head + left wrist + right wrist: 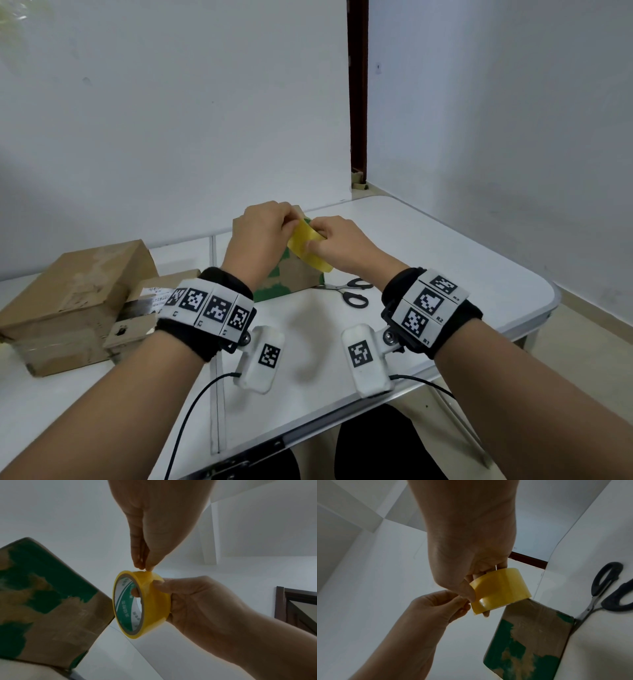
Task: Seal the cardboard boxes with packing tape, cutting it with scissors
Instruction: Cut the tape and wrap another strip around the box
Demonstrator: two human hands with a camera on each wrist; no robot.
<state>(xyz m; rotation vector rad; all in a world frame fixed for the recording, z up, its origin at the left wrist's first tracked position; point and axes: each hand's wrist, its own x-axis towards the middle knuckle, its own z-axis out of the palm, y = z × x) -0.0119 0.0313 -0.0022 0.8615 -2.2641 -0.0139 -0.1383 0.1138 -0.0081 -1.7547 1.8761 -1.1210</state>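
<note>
At a white desk (pixel 428 246) carrying several cardboard boxes, a person's two hands met above a green-printed box (pixel 294 274) over a roll of yellow packing tape (pixel 306 245), held in the air just above that box. A larger stack of plain boxes (pixel 72 301) stood well apart at the left. The step in hand appeared to be finding and lifting the tape's free end: the right hand (pixel 337 240) gripped the roll, thumb on its outer face and a finger through the core, while the left hand (pixel 263 229) pinched at the roll's top edge with thumb and fingertip pressed together. The next move would likely call for peeling a length free, laying it along the green box's seam, then reaching for the black-handled scissors (pixel 354 293) lying on the desk just beside the box. Only the left wrist view showed the pinch on the roll's rim and the green lettering inside the core; the right wrist view showed the roll's glossy outer face and the scissor blades touching the box's corner; whether any tape had come free could not be told.
</note>
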